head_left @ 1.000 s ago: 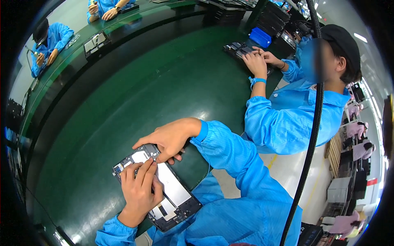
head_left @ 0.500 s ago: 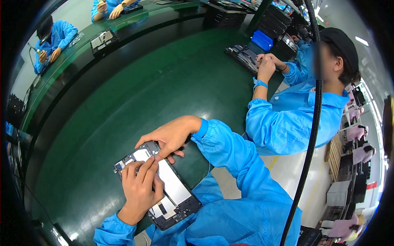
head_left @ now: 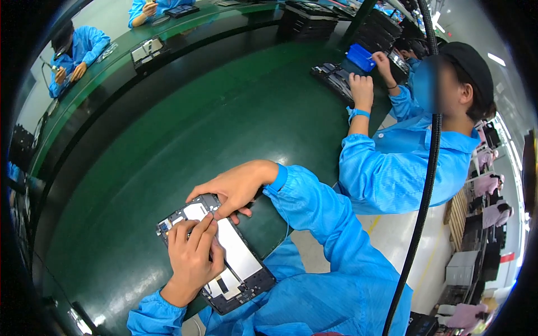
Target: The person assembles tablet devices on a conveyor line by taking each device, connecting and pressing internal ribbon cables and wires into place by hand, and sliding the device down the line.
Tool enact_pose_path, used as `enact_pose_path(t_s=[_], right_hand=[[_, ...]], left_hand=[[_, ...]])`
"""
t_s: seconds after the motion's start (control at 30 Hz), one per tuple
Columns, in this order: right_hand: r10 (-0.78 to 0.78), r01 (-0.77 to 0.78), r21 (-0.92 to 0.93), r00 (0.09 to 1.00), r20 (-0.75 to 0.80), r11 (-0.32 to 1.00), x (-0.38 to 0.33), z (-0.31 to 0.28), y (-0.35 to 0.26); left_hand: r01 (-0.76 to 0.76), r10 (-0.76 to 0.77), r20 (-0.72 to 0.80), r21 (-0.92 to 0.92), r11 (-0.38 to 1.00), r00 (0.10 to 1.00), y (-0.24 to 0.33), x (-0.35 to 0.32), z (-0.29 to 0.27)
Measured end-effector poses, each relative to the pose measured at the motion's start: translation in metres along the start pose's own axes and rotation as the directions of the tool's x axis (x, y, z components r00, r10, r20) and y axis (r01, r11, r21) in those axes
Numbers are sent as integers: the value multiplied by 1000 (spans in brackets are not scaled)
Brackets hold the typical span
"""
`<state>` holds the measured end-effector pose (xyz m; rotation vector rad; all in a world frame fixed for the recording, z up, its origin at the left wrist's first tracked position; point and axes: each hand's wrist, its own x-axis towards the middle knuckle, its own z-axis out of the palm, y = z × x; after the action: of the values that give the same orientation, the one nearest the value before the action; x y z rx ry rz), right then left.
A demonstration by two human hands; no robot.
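An opened tablet, with a bare white battery panel and black circuit parts, lies slanted over the near edge of the green workbench. My left hand is on its left side, fingers bent and pressed together over the inner parts. From the right, my right hand reaches across the tablet's far end, thumb on its inside and other fingers around the far edge. The right thumb meets the left fingertips near the top of the white panel. Anything small under those fingertips is hidden.
To the right sits a co-worker in blue, beside another opened device and a blue bin. A black cable hangs at right. Stacked black trays stand behind. On the far belt lies another device.
My hands and the tablet stay almost still. The co-worker's hands have separated, one now raised by the blue bin. The device on the far belt has shifted slightly right in view.
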<state>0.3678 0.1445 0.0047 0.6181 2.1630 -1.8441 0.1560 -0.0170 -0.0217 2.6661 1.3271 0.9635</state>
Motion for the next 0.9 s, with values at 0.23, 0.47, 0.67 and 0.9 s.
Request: enact_pose_path(t_s=[0.23, 0.47, 0.67, 0.9], right_hand=[[75, -75, 8, 994, -75, 997, -13, 0, -8], [73, -76, -30, 994, -85, 997, -6, 1, -14], [95, -91, 55, 992, -87, 994, -5, 7, -13], [59, -55, 88, 997, -40, 995, -6, 2, -6]], left_hand=[[-34, 35, 16, -16, 999, 999, -3, 8, 0], [-8, 8, -5, 5, 1000, 1000, -4, 3, 1], [-13, 13, -6, -17, 1000, 1000, -4, -2, 1], [-30, 30, 15, -21, 999, 999, -4, -2, 2]])
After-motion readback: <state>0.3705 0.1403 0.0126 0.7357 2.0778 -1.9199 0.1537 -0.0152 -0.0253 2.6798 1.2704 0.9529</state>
